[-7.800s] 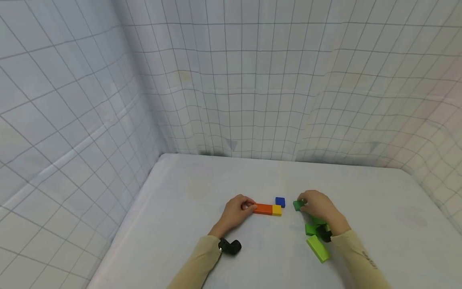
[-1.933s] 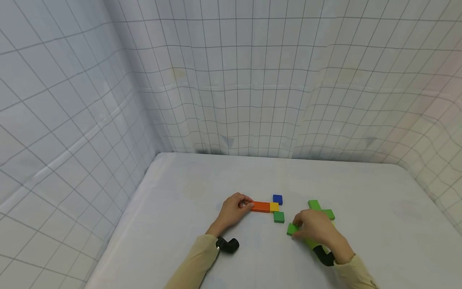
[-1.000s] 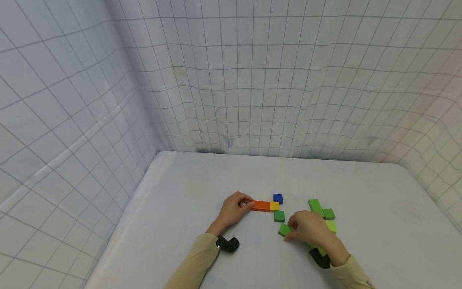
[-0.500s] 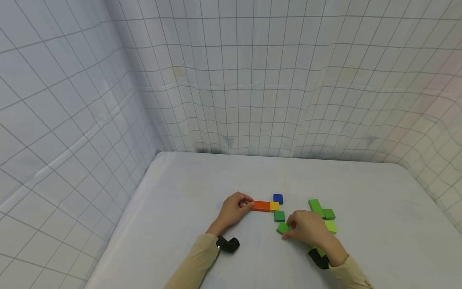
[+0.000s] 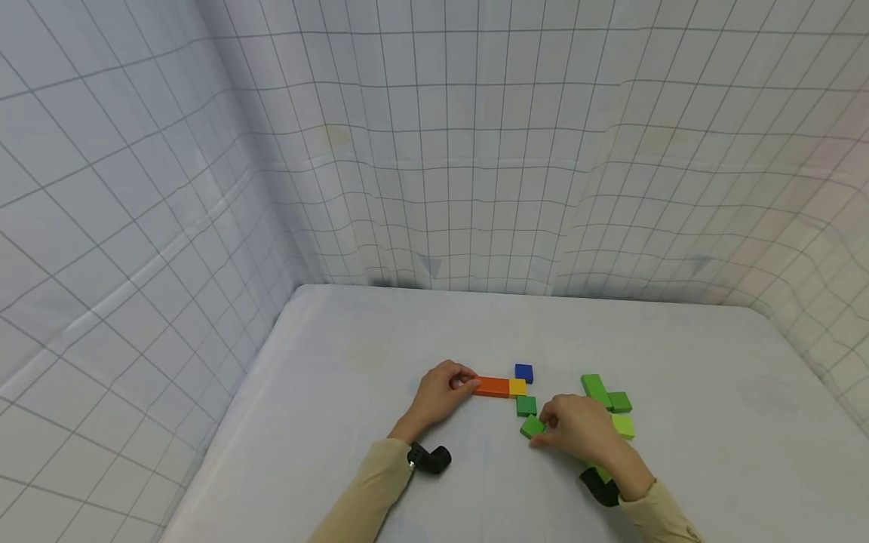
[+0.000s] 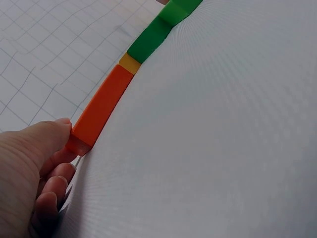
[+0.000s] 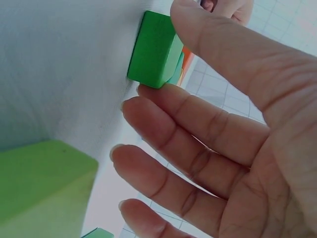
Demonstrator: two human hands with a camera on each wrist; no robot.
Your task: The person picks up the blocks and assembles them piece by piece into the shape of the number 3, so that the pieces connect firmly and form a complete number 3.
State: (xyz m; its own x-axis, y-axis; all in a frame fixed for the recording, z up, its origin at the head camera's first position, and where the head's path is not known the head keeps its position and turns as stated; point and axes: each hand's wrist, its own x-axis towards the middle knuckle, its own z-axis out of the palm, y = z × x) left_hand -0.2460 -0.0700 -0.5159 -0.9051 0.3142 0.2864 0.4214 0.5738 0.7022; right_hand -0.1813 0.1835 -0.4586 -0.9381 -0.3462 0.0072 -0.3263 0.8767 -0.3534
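My left hand (image 5: pixel 440 398) pinches the left end of a long orange block (image 5: pixel 492 387) lying flat. A small yellow block (image 5: pixel 518 388) adjoins its right end. Diagonally off the yellow one are a blue block (image 5: pixel 523 372) behind and a dark green block (image 5: pixel 526 406) in front. Thumb and index finger of my right hand (image 5: pixel 577 428) pinch a brighter green block (image 5: pixel 532 427), turned at an angle, its corner near the dark green one. In the right wrist view this green block (image 7: pixel 154 48) sits between thumb and index fingertip; the other fingers are extended.
Right of my right hand lie a long green block (image 5: pixel 596 391), a small green block (image 5: pixel 619 401) and a yellow-green block (image 5: pixel 622 426). Another green piece (image 5: pixel 602 473) is partly hidden under the right wrist. A gridded white curtain (image 5: pixel 475 151) surrounds the white table (image 5: pixel 366 339).
The dark green block, earlier in my right hand, now lies by the yellow block. My right hand has since brought the brighter green block leftward beside it. My left hand keeps its hold.
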